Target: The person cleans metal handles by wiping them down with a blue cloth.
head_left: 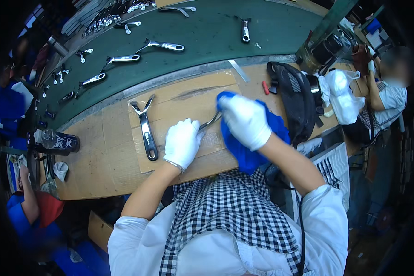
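Note:
My left hand [183,143], in a white glove, is closed around the handle of a wrench [210,123], whose metal shows between my two hands. My right hand [246,120], also gloved and smeared by motion, grips a blue cloth [253,158] at the wrench's far end. That end is hidden by the cloth and glove. Left of my left hand, another wrench [146,131] with a forked head and dark-edged handle lies on the cardboard [179,99], its head pointing away from me.
Beyond the bench lies a green conveyor belt [207,41] with several wrenches. A black bag [292,101], a red-handled item [265,87] and white plastic bags [345,96] are at right. A dark bottle [57,141] stands at left. Co-workers are on both sides.

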### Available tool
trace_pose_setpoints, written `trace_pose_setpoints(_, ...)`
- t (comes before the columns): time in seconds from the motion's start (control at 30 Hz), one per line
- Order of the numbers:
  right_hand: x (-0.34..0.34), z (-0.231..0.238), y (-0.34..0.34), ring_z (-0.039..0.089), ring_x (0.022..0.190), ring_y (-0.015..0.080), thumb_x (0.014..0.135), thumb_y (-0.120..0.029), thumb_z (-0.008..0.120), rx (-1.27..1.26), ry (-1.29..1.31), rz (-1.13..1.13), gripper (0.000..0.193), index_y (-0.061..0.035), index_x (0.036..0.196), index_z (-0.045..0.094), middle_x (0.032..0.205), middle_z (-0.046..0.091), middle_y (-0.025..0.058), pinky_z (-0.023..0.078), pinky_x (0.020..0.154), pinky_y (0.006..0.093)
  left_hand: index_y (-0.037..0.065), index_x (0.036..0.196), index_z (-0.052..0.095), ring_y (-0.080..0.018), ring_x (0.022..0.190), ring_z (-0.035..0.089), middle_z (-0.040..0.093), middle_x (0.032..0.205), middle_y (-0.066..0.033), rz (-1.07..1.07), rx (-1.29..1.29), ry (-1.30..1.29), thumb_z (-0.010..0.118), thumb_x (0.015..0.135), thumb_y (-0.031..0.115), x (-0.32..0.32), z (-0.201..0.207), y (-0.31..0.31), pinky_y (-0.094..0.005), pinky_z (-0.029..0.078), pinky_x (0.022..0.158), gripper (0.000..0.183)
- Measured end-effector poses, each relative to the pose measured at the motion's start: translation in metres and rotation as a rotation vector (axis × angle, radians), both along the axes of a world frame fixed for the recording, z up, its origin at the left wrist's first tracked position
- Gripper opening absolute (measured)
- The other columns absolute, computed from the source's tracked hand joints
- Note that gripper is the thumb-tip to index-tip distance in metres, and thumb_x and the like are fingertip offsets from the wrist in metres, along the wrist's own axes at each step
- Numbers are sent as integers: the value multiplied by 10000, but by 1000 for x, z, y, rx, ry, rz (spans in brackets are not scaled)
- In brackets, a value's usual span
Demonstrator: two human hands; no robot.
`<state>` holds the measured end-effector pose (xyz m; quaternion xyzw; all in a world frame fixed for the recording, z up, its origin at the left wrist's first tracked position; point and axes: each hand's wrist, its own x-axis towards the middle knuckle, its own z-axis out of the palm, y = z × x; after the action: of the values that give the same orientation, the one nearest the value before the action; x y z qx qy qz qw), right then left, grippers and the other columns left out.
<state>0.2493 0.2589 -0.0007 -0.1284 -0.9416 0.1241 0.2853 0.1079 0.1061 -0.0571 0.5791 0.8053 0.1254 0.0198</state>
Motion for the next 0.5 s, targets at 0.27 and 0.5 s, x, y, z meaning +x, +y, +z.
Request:
trace_pose_setpoints(0.27, -11, -2, 29, 691, 798, 294, 867, -119, 603, -17, 22, -21, 167, -139, 1031, 629, 892, 668, 93, 565, 665, 412, 28, 1011, 608, -380, 963, 659, 673, 993, -192, -16, -185, -317, 683, 904, 331, -23, 28, 10, -487, 519, 843, 330)
trace_pose_setpoints(0.5, 23, -44, 48, 694, 771, 346, 889, -214, 646, -112, -299, -34, 210, -107, 1068, 621, 903, 688, 136, 559, 671, 456, -25, 1509, 375, -241, 974, 654, 665, 1051, -218, 108, 218, -959, 663, 927, 376, -126, 47, 161, -369, 512, 836, 764)
